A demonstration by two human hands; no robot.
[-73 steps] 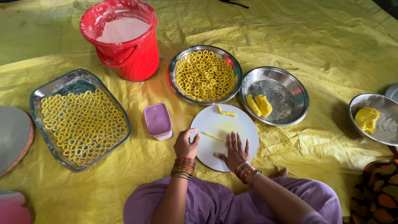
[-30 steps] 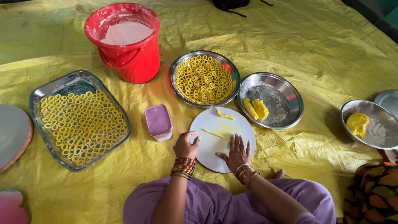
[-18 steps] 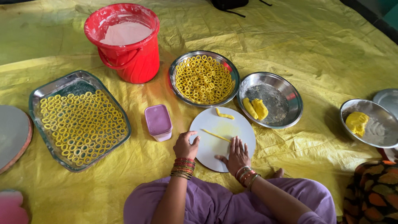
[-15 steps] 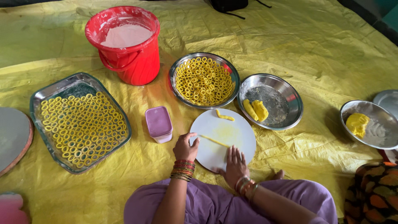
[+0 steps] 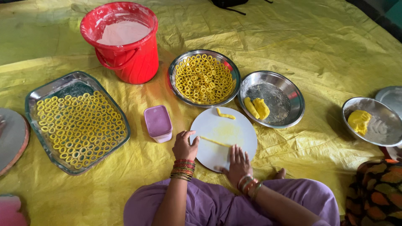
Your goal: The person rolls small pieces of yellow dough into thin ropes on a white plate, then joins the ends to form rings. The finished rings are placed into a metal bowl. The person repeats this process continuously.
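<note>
Entry: thin yellow dough strand (image 5: 215, 142) on the round white board (image 5: 240, 125), lying across its near half, kept close so we can work it seated.

Our left hand (image 5: 185, 145), fingers curled, pinches the strand's left end. Our right hand (image 5: 238, 161) lies flat and open on the board's near edge, just below the strand's right end, holding nothing.

Nearby: a short curled dough piece (image 5: 225, 114) at the far rim; a steel bowl of finished rings (image 5: 204, 78) and a glass tray of rings (image 5: 77, 121), both within reach.

Single head-worn view, steeply downward and forward from above the lap, near the white round board (image 5: 224, 136).
</note>
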